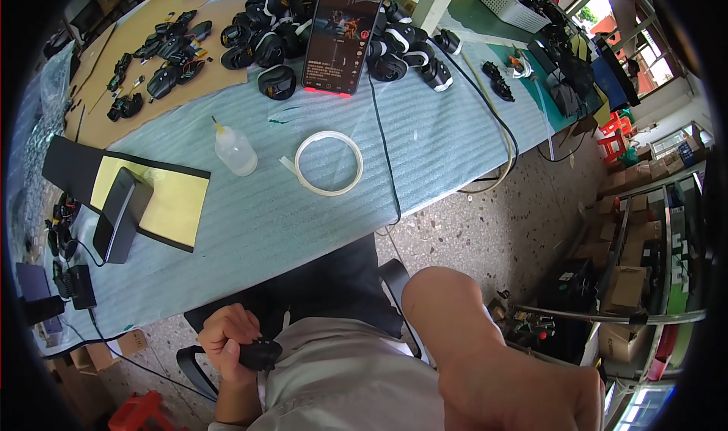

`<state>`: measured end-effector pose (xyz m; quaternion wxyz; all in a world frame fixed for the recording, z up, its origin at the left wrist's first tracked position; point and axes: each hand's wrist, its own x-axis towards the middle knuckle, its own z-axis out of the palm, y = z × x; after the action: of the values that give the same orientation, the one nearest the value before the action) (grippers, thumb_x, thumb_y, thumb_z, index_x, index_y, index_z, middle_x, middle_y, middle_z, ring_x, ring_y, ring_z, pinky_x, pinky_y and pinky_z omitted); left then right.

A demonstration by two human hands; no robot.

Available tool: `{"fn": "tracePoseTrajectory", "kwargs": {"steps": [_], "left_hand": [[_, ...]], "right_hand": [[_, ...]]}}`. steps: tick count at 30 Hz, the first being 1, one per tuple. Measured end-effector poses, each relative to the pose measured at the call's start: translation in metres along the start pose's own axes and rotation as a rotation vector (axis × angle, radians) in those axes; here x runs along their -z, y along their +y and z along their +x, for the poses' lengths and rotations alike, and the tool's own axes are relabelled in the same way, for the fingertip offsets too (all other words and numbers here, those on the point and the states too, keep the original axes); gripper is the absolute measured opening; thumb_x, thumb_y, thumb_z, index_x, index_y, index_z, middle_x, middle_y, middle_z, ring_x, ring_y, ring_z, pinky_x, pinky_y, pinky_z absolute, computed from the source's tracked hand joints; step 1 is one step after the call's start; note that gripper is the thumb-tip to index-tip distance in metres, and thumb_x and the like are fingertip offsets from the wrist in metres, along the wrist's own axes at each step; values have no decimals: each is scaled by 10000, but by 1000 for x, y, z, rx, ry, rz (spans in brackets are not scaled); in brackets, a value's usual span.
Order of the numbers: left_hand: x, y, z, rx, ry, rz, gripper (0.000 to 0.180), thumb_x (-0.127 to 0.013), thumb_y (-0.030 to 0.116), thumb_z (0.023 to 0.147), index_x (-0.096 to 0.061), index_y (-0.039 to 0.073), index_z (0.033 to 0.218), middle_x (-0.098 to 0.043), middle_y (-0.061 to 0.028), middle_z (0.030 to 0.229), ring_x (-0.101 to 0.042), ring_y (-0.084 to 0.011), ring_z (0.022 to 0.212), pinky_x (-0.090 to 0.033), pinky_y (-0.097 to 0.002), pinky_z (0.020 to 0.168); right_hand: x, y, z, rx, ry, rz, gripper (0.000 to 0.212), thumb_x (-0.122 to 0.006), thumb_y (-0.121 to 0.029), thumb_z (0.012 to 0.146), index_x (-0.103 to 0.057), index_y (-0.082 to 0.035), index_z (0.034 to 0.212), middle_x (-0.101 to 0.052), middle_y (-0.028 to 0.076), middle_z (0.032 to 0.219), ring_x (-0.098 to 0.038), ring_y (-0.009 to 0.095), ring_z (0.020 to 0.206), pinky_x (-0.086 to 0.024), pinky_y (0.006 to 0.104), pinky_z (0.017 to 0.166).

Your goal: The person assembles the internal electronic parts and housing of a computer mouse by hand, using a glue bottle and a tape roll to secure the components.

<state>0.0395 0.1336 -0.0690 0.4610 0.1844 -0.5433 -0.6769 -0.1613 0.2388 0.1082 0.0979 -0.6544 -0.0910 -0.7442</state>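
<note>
My left hand point(230, 335) is low in front of my body, near the table's front edge, with its fingers curled round a small black rounded plastic piece point(259, 354). The far end of that piece points right, over my light shirt. Raised close to the camera at the lower right is my right hand point(523, 389), its fingers bent away and partly cut off by the rim. Whether anything is in it does not show. Straight ahead on the table, a phone point(341, 36) with a lit screen leans upright against a pile of black rounded devices point(277, 82).
A coil of white tape point(329, 191) and a squeeze bottle point(236, 154) lie mid-table on foam sheeting. A black stand point(121, 215) rests on yellow card at left. Black parts point(174, 51) cover cardboard behind. A cable point(385, 150) crosses the table's front edge. Shelves with boxes point(629, 287) stand right.
</note>
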Motion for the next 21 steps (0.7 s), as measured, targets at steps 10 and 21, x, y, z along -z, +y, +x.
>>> {"fn": "tracePoseTrajectory", "kwargs": {"steps": [10,21], "left_hand": [[-22,9,1,-205,-466,233,232,-616,191,769,-593,22,610,-585,-106,631,-573,-239,534,-440,-307,491],[-65,31,-23,-209,-393,350,465,-633,507,774,-664,88,972,-555,-174,1093,-530,-353,933,-383,-529,786]], "right_hand": [[-19,30,-145,-939,105,-580,306,-507,-298,897,-609,-9,885,-599,161,931,-557,279,827,-490,471,754],[-51,29,-140,-751,167,-424,529,-742,-237,833,-555,51,1235,-625,142,990,-616,257,868,-515,353,758]]}}
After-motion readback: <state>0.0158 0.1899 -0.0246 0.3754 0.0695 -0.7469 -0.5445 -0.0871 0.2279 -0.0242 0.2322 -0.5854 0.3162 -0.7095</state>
